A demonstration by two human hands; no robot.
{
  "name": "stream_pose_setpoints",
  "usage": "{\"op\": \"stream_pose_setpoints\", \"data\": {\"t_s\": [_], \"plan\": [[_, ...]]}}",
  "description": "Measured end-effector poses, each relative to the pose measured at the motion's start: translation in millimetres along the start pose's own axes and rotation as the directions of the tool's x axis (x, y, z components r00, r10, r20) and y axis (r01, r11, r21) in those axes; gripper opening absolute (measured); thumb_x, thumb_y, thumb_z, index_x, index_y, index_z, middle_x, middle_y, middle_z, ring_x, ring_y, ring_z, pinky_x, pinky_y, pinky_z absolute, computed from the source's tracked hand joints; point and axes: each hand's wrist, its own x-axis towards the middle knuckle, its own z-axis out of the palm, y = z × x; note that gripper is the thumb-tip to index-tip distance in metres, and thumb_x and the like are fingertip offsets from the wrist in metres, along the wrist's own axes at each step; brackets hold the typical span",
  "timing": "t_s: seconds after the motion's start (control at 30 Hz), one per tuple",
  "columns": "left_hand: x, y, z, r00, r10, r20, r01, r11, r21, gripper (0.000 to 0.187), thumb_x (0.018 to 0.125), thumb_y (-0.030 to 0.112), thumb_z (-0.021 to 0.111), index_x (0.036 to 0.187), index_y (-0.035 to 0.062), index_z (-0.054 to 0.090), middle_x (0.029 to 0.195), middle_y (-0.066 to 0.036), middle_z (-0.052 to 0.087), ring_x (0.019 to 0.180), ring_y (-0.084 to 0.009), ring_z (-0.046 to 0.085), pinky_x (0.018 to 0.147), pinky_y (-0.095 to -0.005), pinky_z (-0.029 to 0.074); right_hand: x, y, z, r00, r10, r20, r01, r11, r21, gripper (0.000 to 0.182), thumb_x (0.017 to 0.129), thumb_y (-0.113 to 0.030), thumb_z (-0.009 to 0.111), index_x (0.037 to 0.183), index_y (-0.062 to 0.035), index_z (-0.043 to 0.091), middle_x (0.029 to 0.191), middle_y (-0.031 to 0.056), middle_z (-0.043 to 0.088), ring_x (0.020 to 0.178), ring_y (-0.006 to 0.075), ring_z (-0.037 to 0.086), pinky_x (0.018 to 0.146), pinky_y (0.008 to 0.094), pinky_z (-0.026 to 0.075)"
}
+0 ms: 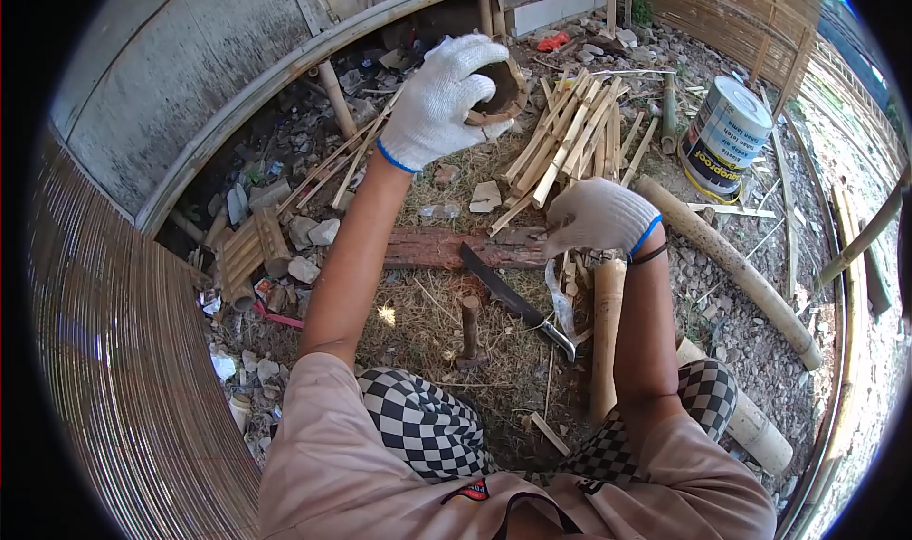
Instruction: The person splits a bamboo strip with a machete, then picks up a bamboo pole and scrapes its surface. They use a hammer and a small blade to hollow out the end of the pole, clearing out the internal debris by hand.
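My left hand, in a white knit glove with a blue cuff, is raised at the upper middle. Its fingers hook over the rim of a hollow bamboo section, whose dark open end faces me. My right hand, gloved the same way, is lower and to the right, its fingers curled and blurred at the tips; I cannot tell what is in them. Just below it, a clear plastic strip hangs down beside a machete with a dark blade. A bamboo pole lies under my right forearm.
Split bamboo strips lie piled ahead. A reddish wooden beam crosses the ground, with a wooden mallet-like tool nearer my knees. A paint bucket and a long bamboo pole are at right. Bamboo slat screening borders the left.
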Motion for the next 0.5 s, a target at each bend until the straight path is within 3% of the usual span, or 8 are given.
{"op": "stream_pose_setpoints", "data": {"t_s": [0.1, 0.13, 0.2, 0.3, 0.4, 0.43, 0.5], "plan": [[-0.4, 4.5, 0.3, 0.998, -0.020, 0.061, 0.023, 0.998, -0.054, 0.055, 0.065, 0.019, 0.098, 0.103, 0.0120, 0.058, 0.140, -0.007, 0.064, 0.135, -0.0350, 0.060, 0.111, -0.0449, 0.054, -5.6, -13.8, 0.6, 0.968, 0.010, -0.251, 0.046, 0.975, 0.218, 0.049, 0.091, -0.047, 0.081, 0.114, -0.0042, 0.077, 0.091, 0.0135, 0.077, 0.082, 0.0184, 0.074, 0.078, 0.0354, 0.058], [-1.7, 5.4, 2.1, 0.997, -0.019, 0.077, 0.024, 0.998, -0.061, 0.056, 0.065, 0.019, 0.098, 0.104, 0.0122, 0.058, 0.141, -0.007, 0.063, 0.136, -0.0348, 0.059, 0.112, -0.0447, 0.054, -3.3, -21.9, -2.1, 0.958, 0.049, -0.281, 0.074, 0.908, 0.412, 0.052, 0.094, -0.046, 0.080, 0.123, -0.0030, 0.073, 0.092, 0.0108, 0.077, 0.081, 0.0166, 0.073, 0.077, 0.0331, 0.058], [0.5, 4.7, 4.4, 0.994, -0.005, 0.105, 0.011, 0.998, -0.063, 0.057, 0.065, 0.018, 0.097, 0.106, 0.0126, 0.058, 0.143, -0.008, 0.063, 0.139, -0.0345, 0.057, 0.114, -0.0443, 0.053, 7.6, -39.5, 5.5, 0.889, 0.169, -0.426, 0.151, 0.769, 0.621, 0.050, 0.099, -0.042, 0.076, 0.124, 0.0010, 0.071, 0.091, 0.0067, 0.076, 0.079, 0.0138, 0.071, 0.073, 0.0303, 0.057], [0.1, 7.1, 11.4, 0.989, 0.007, 0.148, 0.001, 0.998, -0.057, 0.059, 0.063, 0.014, 0.096, 0.108, 0.0115, 0.058, 0.144, -0.008, 0.062, 0.141, -0.0335, 0.056, 0.115, -0.0427, 0.052, 29.5, -55.0, 24.9, 0.753, 0.235, -0.614, 0.313, 0.693, 0.649, 0.049, 0.101, -0.041, 0.075, 0.121, 0.0036, 0.073, 0.089, 0.0123, 0.077, 0.079, 0.0139, 0.074, 0.067, 0.0314, 0.058], [-4.7, 11.7, 17.6, 0.989, -0.018, 0.146, 0.028, 0.997, -0.070, 0.054, 0.060, 0.011, 0.094, 0.102, 0.0103, 0.060, 0.144, -0.009, 0.063, 0.140, -0.0340, 0.056, 0.116, -0.0440, 0.052, 40.0, -63.0, 31.3, 0.805, 0.430, -0.409, 0.270, 0.349, 0.897, 0.049, 0.105, -0.041, 0.069, 0.122, 0.0043, 0.073, 0.078, 0.0043, 0.069, 0.064, 0.0096, 0.065, 0.058, 0.0276, 0.053], [-5.1, 14.1, 19.3, 0.989, -0.034, 0.146, 0.045, 0.996, -0.075, 0.052, 0.060, 0.011, 0.093, 0.100, 0.0100, 0.059, 0.143, -0.010, 0.064, 0.140, -0.0351, 0.057, 0.116, -0.0460, 0.051, 37.3, -69.0, 28.9, 0.814, 0.443, -0.375, 0.324, 0.189, 0.927, 0.043, 0.110, -0.044, 0.061, 0.102, -0.0026, 0.070, 0.075, -0.0016, 0.061, 0.060, 0.0086, 0.059, 0.056, 0.0240, 0.047], [-5.7, 18.3, 23.1, 0.987, -0.046, 0.154, 0.059, 0.995, -0.081, 0.050, 0.059, 0.011, 0.092, 0.097, 0.0098, 0.059, 0.142, -0.010, 0.065, 0.139, -0.0373, 0.057, 0.115, -0.0482, 0.051, 36.0, -67.1, 28.4, 0.840, 0.455, -0.295, 0.268, 0.125, 0.955, 0.043, 0.110, -0.045, 0.060, 0.096, -0.0048, 0.067, 0.073, -0.0029, 0.058, 0.058, 0.0088, 0.055, 0.055, 0.0237, 0.045]]}}
